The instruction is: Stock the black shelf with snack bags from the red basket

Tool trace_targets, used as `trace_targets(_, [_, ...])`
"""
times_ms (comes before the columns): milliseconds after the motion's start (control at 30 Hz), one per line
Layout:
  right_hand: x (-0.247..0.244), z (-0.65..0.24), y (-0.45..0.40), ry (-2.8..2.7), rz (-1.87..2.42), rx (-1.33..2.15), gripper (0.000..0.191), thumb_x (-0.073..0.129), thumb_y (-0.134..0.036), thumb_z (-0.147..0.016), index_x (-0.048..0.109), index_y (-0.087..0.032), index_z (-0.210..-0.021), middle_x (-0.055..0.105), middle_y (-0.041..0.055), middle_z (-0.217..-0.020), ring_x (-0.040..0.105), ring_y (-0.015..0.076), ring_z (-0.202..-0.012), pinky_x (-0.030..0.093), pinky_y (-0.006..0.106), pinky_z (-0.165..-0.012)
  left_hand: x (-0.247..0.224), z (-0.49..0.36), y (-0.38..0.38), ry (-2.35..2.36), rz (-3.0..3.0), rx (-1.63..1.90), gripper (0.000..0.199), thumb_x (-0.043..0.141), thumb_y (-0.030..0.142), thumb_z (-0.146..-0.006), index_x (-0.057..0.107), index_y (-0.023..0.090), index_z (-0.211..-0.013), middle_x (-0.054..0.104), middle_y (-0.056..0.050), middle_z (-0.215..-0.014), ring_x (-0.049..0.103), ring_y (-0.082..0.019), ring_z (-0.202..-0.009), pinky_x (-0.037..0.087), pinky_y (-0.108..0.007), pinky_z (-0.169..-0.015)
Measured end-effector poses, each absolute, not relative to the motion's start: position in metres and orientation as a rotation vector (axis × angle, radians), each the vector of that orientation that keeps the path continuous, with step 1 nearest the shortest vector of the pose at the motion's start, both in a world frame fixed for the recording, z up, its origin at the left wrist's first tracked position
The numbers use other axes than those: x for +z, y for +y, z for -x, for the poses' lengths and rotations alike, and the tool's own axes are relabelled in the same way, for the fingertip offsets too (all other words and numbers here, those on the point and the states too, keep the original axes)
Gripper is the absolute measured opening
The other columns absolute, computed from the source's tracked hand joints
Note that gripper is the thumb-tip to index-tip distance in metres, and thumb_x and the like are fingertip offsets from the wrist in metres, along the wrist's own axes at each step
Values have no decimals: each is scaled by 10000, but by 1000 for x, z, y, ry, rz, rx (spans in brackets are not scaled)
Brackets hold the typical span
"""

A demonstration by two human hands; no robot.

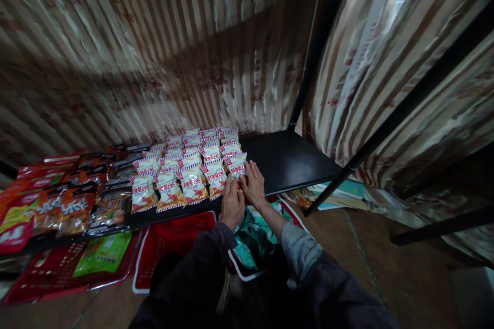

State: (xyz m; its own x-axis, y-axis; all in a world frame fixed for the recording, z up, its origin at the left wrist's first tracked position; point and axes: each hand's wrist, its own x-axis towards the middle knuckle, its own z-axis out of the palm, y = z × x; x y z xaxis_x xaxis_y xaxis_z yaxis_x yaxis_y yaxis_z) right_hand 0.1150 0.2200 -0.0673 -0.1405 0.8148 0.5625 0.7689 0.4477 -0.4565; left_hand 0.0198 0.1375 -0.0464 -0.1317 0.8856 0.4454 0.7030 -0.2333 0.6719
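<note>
Left hand and right hand, fingers outstretched, unclenched, meet at a white snack packet; matching packets leftward, black shelf rightward!

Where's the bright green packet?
In the head view's lower left, the bright green packet lies in a red basket below the black shelf.

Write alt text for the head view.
A person's left hand and right hand meet the front-right corner of white snack packets in rows on a black shelf. Darker snack packets lie left; red baskets sit below; striped sheeting hangs behind.
</note>
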Motion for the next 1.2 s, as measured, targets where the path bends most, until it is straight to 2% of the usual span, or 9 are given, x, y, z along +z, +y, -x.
trace_targets(167, [-63, -114, 217, -1914, 1373, 57, 542, 286, -361, -942, 245, -154, -1442, 248, 138, -1508, 181, 259, -1399, 257, 480, -1078, -39, 5, 111, 1880, -2059, 1338, 433, 312, 171, -885, 479, 109, -1280, 356, -134, -1458, 219, -199, -1394, 274, -435, -1124])
trace_targets(267, [-54, -112, 209, -1919, 1316, -13, 566, 288, -354, -942, 182, -149, -1458, 150, 134, -1536, 98, 269, -1417, 225, 501, -1091, -37, 34, 96, 2070, -2120, 1386, 417, 338, 170, -877, 506, 147, -1258, 338, -114, -1472, 131, -234, -1415, 214, -513, -1123])
trace_targets(367, [-41, -99, 198, -1990, 1181, -33, 550, 286, -321, -943, 186, -158, -1459, 100, 112, -1548, 67, 257, -1423, 223, 488, -1103, -37, 62, 90, 2321, -2051, 1401, 451, 356, 180, -877, 454, 144, -1315, 293, -132, -1491, 82, -250, -1421, 156, -526, -1128])
trace_targets(567, [-29, -50, 181, -2099, 995, 141, 533, 280, -296, -949, 199, -171, -1461, 168, 102, -1535, 169, 229, -1408, 282, 452, -1107, -47, 92, 94, 2454, -1961, 1363, 525, 372, 223, -889, 308, 79, -1390, 247, -213, -1489, 133, -264, -1412, 218, -505, -1108])
trace_targets(667, [-35, -35, 179, -2061, 1004, 176, 527, 288, -298, -948, 224, -171, -1455, 187, 111, -1528, 184, 251, -1404, 304, 470, -1094, -51, 98, 98, 2386, -1985, 1333, 516, 353, 220, -895, 298, 83, -1390, 247, -220, -1487, 162, -263, -1406, 254, -497, -1094])
trace_targets(800, [-42, -31, 180, -2046, 1047, 197, 516, 291, -318, -948, 266, -171, -1442, 226, 128, -1514, 233, 270, -1387, 326, 487, -1075, -49, 101, 105, 2344, -1937, 1393, 506, 362, 239, -893, 325, 78, -1371, 191, -222, -1504, 115, -276, -1414, 254, -491, -1098])
trace_targets(933, [-38, -32, 186, -2044, 1048, 183, 510, 292, -319, -948, 282, -174, -1436, 237, 124, -1510, 205, 264, -1397, 300, 496, -1092, -34, 104, 114, 2334, -1843, 1440, 526, 355, 218, -878, 310, 42, -1372, 149, -240, -1507, 122, -281, -1412, 268, -468, -1098])
trace_targets(1033, [-35, -32, 190, -2041, 1050, 187, 504, 291, -320, -950, 299, -164, -1429, 245, 129, -1506, 204, 259, -1398, 290, 486, -1103, -15, 110, 123, 2399, -1843, 1434, 523, 366, 215, -867, 337, 65, -1367, 201, -220, -1500, 153, -286, -1406, 254, -491, -1098])
trace_targets(1200, [-40, -28, 190, -2035, 1066, 177, 496, 293, -327, -949, 318, -169, -1419, 239, 136, -1505, 218, 276, -1391, 324, 499, -1076, 12, 134, 142, 2624, -1897, 1252, 490, 373, 251, -863, 451, 25, -1291, 415, -232, -1390, 251, -316, -1369, 189, -522, -1107])
